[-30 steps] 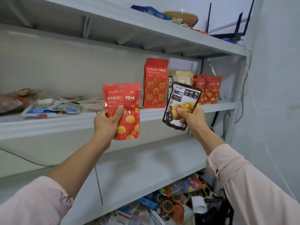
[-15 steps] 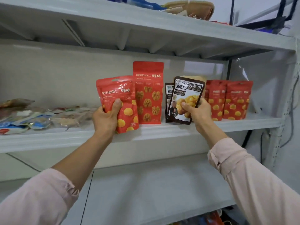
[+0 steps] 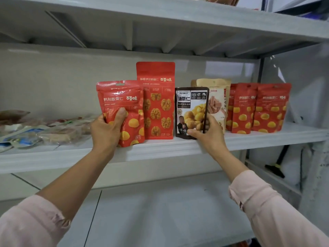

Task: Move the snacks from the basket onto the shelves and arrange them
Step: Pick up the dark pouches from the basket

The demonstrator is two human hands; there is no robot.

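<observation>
Left hand (image 3: pixel 106 129): curled round the red chestnut pouch (image 3: pixel 121 100), thumb across its front.
Right hand (image 3: pixel 208 134): pinches the black chestnut pouch (image 3: pixel 191 107) at its lower corner.
Change: both pouches, in midair a second ago, now rest on the shelf (image 3: pixel 178 148), with the walnut pouch (image 3: pixel 156 104) between the grips.
Meaning: probably only letting go remains.

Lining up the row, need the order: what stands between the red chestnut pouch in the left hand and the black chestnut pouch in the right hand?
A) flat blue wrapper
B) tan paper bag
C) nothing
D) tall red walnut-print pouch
D: the tall red walnut-print pouch stands upright between the red chestnut pouch in the left hand and the black chestnut pouch in the right hand.
</observation>
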